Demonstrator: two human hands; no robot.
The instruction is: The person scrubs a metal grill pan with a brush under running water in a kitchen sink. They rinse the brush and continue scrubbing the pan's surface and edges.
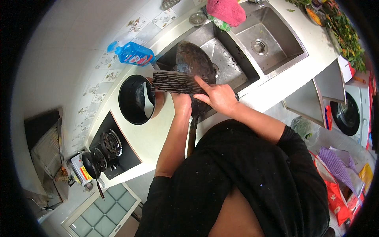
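Observation:
A broad cleaver with a dark, ridged blade face lies level above the sink. My right hand grips it at the handle side, with the index finger stretched along the blade. The black handle end shows by the wrist. My left hand is at the blade's near edge; its fingers are hidden behind the blade, so its grip cannot be seen. Under the cleaver, a worn wok rests tilted in the left basin. Its long wooden handle points toward my body.
A deep black pot holding a white utensil stands left, near a blue soap bottle. Further left is a gas hob. A pink cloth hangs over the sink divider. Leafy greens lie right, above open cabinet doors.

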